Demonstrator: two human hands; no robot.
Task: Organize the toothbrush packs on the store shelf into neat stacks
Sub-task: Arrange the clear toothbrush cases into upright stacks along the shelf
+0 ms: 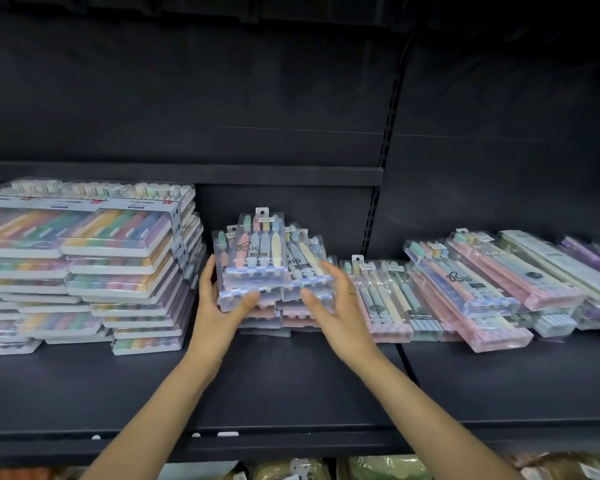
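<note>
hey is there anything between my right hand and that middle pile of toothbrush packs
Nothing visible. Your right hand is already at the right side of the middle pile, fingers spread against it, and your left hand holds its left side.

I look at a dark shelf board (291, 382) under dim light; behind it a matte black back panel (194, 84); a slotted upright (388, 133) divides the bays; the front rail (291, 441) carries small white tabs (227, 434).

Bare shelf (291, 386) lies open in front; tall stacks (118, 271) left and loose packs (482, 285) right hem the sides.
</note>
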